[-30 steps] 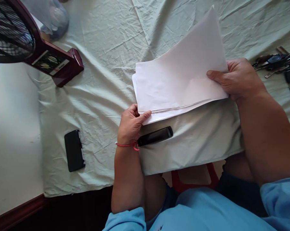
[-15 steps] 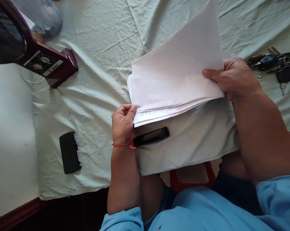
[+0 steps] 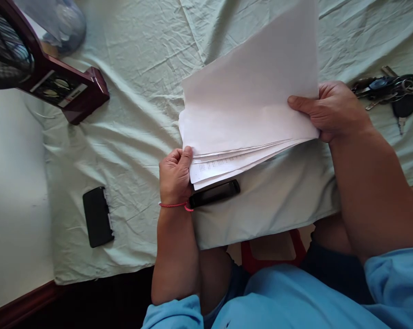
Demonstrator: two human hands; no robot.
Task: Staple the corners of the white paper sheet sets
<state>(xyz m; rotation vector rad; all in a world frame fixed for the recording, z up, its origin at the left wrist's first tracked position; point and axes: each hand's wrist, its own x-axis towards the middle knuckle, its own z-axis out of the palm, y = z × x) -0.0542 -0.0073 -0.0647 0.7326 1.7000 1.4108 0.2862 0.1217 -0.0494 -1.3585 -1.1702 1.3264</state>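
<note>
A stack of white paper sheets [image 3: 250, 100] is held between my two hands above the cloth. My left hand [image 3: 176, 173], with a red string on the wrist, pinches its lower left corner between thumb and fingers. At the right edge my right hand [image 3: 336, 109] grips the stack, thumb on top and fingers hidden beneath. The sheets are fanned along the lower edge, where faint print shows on one of them; the top sheet looks blank. Just below the papers lies a long black object [image 3: 215, 193], partly covered by them and by my left hand.
A pale green cloth [image 3: 137, 91] with wrinkles covers the table. A dark red fan [image 3: 51, 82] lies at the upper left beside a clear plastic bag [image 3: 69, 27]. A black phone-like case [image 3: 98, 217] rests at the left, and a bunch of keys [image 3: 391, 89] at the right.
The sheets have fanned wider at the lower left, showing more of the printed sheet. My left thumb has shifted slightly up and left; my right hand keeps its grip.
</note>
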